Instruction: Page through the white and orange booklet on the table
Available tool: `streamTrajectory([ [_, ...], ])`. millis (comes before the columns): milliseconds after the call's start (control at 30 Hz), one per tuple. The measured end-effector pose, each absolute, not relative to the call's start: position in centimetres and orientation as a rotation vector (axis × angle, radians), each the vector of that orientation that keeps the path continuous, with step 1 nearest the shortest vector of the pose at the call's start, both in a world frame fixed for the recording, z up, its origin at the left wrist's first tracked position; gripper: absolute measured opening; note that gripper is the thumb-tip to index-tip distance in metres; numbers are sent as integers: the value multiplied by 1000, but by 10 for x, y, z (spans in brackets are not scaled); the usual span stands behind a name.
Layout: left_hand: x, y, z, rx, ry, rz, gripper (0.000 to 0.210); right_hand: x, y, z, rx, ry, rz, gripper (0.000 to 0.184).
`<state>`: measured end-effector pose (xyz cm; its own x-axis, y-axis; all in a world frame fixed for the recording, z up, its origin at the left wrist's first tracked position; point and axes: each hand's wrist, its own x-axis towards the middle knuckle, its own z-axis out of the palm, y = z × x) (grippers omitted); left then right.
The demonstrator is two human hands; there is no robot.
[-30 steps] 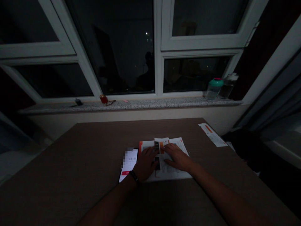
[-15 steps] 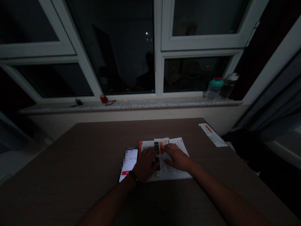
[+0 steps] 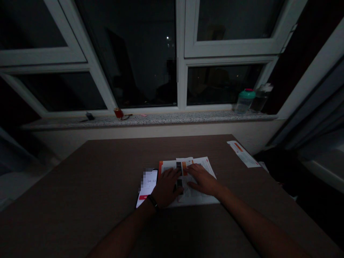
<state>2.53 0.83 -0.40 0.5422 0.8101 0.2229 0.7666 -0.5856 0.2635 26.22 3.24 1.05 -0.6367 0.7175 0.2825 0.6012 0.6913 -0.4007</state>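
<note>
Printed paper sheets [image 3: 204,197] with orange and black blocks lie on the brown table; whether they are loose pages or a booklet I cannot tell. My left hand [image 3: 167,188], a dark band at its wrist, rests flat on the left part of the paper with its fingers stretched out. On the right part lies my right hand [image 3: 202,181], fingers extended toward the middle and thumb apart. Both palms face down, and neither hand grasps anything. Beside my left hand is a phone [image 3: 147,186] with a lit screen showing a timer and a red button.
A printed strip of paper [image 3: 243,154] lies at the far right edge of the brown table [image 3: 80,186]. Behind it, the speckled windowsill [image 3: 166,118] bears a teal-lidded bottle [image 3: 245,100], a clear bottle [image 3: 260,98] and a small red object [image 3: 118,113]. Dark windows stand above.
The phone's timer has gone from 04:52 to 04:53. Both hands stay on the paper in nearly the same place.
</note>
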Motion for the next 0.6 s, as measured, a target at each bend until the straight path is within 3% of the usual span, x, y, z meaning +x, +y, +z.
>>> streamTrajectory([
  [433, 27, 5, 8, 2633, 1365, 393, 63, 265, 33, 14, -1000, -2406, 366, 53],
  [600, 27, 6, 8, 2611, 1379, 379, 62, 277, 42, 15, -1156, -2155, 308, 26],
])
